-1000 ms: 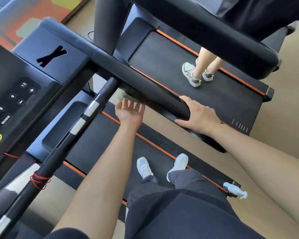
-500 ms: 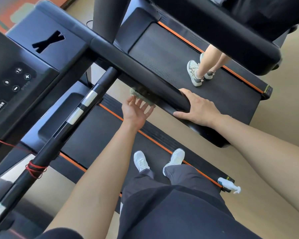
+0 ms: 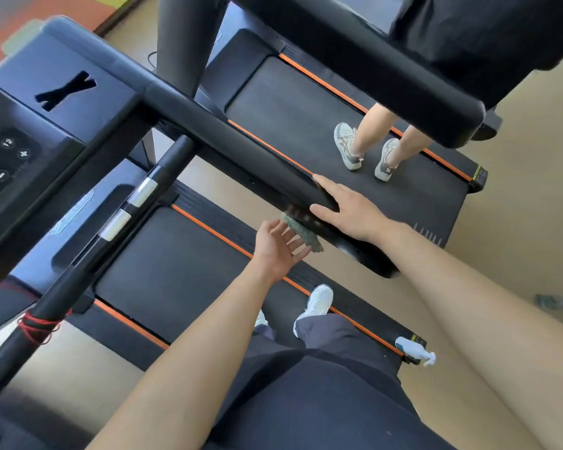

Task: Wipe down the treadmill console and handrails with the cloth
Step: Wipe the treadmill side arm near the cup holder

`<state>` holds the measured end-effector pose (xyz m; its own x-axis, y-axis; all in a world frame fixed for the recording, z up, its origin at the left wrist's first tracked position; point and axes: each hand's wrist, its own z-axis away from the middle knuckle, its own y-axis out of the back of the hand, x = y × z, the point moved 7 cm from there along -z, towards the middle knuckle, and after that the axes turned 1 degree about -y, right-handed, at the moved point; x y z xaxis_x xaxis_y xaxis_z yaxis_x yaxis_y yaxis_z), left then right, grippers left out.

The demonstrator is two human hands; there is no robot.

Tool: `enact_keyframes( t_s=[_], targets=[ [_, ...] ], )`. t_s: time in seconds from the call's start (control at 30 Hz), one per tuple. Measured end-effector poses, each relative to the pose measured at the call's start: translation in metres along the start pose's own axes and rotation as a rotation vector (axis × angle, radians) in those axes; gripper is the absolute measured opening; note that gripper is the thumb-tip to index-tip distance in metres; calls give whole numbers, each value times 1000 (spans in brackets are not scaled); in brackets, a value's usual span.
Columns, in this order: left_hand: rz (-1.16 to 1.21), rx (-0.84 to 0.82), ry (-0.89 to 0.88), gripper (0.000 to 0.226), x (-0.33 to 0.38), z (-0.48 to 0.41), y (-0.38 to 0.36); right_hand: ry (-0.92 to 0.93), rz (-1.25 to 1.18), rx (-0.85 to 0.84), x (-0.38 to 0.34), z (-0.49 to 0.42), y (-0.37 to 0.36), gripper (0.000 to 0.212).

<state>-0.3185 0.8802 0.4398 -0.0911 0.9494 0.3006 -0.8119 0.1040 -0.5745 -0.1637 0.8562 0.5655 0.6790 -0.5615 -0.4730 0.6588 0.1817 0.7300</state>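
Looking down from my head, my left hand (image 3: 278,250) is open, palm up, its fingertips pressing the grey-green cloth (image 3: 301,231) against the underside of the black right handrail (image 3: 241,151). My right hand (image 3: 348,207) lies flat and open on top of that handrail, just beside the cloth. The console (image 3: 10,157) sits far left, and a spray bottle (image 3: 415,349) lies on the treadmill's rear corner.

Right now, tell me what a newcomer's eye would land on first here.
First, the two bare arms reaching in from below: the left hand presses a grey-green cloth to the underside of the black handrail at centre, while the right hand rests on top of it. Next, a second person's legs and sneakers on the neighbouring treadmill, upper right. Then the spray bottle lying at the near deck's end, lower right.
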Motion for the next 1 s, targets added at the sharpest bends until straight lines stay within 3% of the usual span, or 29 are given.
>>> enact_keyframes(
  t_s=[0.17, 0.3, 0.37, 0.5, 0.83, 1.0],
  targets=[
    [22, 68, -53, 35, 17, -6, 5, -135, -8, 149, 45, 48, 5, 62],
    [66, 121, -100, 35, 23, -6, 8, -351, -15, 142, 99, 83, 4, 71],
    [76, 144, -105, 33, 17, -4, 7, -391, -142, 120, 115, 92, 0, 74],
    [18, 120, -28, 34, -17, 1, -10, -388, -382, 91, 121, 92, -9, 59],
    [-79, -30, 272, 48, -126, 13, -68, -358, -435, 85, 120, 89, -10, 56],
    [-24, -25, 324, 51, -139, 22, -75, -341, -454, 36, 120, 91, -10, 56]
  ],
)
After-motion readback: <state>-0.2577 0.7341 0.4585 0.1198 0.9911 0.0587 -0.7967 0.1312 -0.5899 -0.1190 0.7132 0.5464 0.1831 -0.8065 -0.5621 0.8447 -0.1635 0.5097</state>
